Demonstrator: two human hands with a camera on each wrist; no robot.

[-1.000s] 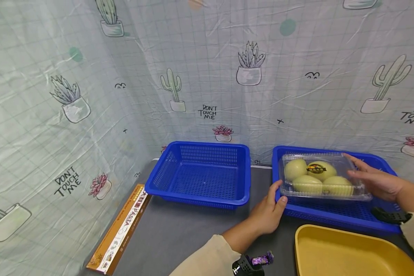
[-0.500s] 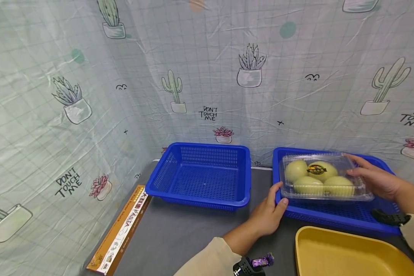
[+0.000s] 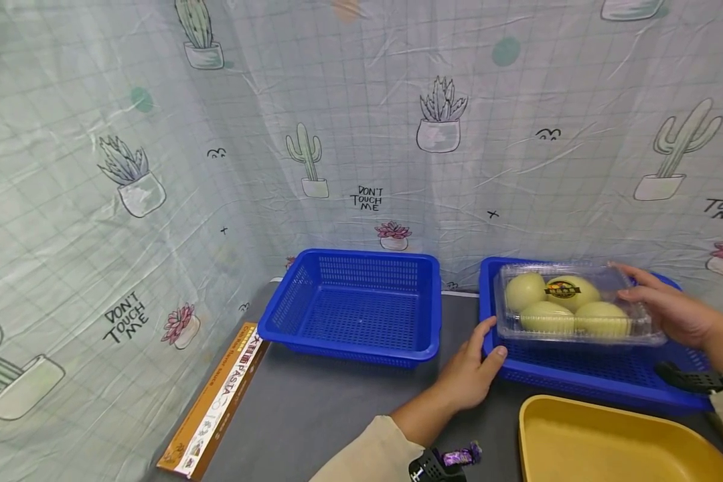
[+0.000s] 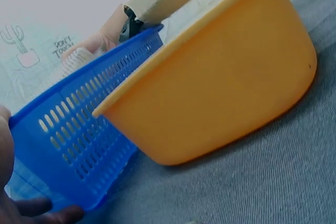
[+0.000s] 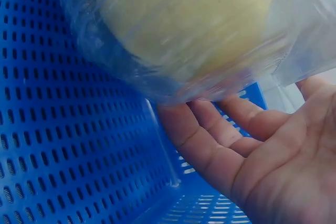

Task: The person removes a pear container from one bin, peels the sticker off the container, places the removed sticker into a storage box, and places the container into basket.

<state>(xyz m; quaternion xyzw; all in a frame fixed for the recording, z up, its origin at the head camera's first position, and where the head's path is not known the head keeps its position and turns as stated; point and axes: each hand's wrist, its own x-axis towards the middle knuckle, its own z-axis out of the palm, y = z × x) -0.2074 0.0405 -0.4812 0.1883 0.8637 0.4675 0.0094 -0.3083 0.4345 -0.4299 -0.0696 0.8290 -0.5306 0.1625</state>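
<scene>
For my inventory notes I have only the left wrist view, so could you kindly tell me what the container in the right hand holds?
Observer: The clear container holds four pale round fruits.
Operator: Thank you; is the blue basket I see the only one?
Observer: No, a second basket stands to its left in the head view.
Operator: Does anything lie beside the yellow tub?
Observer: Yes, a small purple-wrapped item lies on the table to its left in the head view.

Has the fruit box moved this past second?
Yes, the fruit box shifted slightly up and right in the head view, against the blue basket below it.
</scene>
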